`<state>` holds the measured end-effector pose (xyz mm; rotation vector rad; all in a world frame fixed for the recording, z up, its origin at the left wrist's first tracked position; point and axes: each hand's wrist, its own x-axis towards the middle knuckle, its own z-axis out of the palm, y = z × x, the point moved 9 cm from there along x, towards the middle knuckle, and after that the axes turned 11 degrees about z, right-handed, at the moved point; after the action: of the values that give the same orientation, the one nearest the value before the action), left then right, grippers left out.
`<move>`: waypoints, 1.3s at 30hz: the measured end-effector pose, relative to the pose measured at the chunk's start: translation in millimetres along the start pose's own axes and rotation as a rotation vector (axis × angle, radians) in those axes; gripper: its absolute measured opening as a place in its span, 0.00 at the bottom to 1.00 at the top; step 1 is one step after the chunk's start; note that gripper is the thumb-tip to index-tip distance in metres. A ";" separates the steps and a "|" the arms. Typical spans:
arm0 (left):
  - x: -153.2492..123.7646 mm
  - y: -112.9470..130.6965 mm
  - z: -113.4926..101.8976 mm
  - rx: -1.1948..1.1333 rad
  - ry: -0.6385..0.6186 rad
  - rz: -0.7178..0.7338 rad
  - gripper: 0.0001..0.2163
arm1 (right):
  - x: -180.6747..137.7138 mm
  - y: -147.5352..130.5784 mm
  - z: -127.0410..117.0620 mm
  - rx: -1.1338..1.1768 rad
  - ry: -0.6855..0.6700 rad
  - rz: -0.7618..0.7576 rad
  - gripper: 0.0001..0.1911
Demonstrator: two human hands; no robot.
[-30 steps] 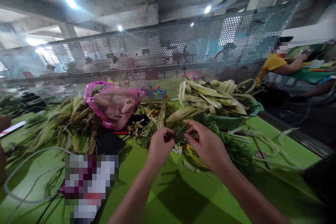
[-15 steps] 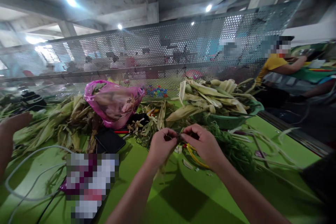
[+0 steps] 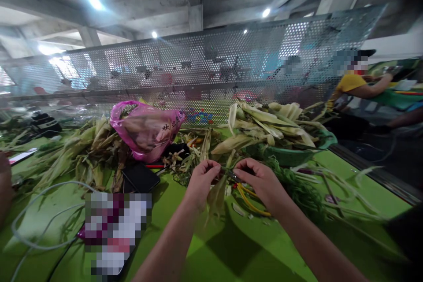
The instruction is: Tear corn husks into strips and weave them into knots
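Observation:
Over the green table (image 3: pixel 185 255), my left hand (image 3: pixel 202 184) is closed in a pinch on a pale corn husk (image 3: pixel 217 196), which hangs down between my hands. A thin dark-green strand (image 3: pixel 228 168) runs across the small gap from the left fingertips to my right hand (image 3: pixel 259 179). My right thumb and index finger are pressed together on that strand. What lies inside the fingertips is too small to make out fully. Just below the right hand is a loop of yellow cord (image 3: pixel 253 202) on the table. Beside its wrist sits a pile of green stringy fibre (image 3: pixel 295 189).
A green basin (image 3: pixel 291 155) heaped with corn husks (image 3: pixel 264 123) stands at the back right. Farther left are a pink plastic bag (image 3: pixel 148 130), more husks (image 3: pixel 87 154), a black phone (image 3: pixel 140 178) and a white cable (image 3: pixel 20 229). A perforated metal panel (image 3: pixel 198 70) rises behind. Another person (image 3: pixel 355 83) sits at right.
My hands have drawn slightly apart, showing the green strand between them and more of the hanging husk. At far left, another person's hand has pulled back toward the edge. The view has shifted slightly.

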<state>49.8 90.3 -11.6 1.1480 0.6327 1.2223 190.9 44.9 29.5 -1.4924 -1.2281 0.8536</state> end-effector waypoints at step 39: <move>-5.8 -1.4 0.7 -0.012 0.075 -0.011 0.12 | -2.6 13.3 17.3 0.658 -0.191 0.163 0.07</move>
<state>49.3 84.7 -13.7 1.0917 0.6868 1.2626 177.8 46.6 11.9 -0.9943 -0.8365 1.3764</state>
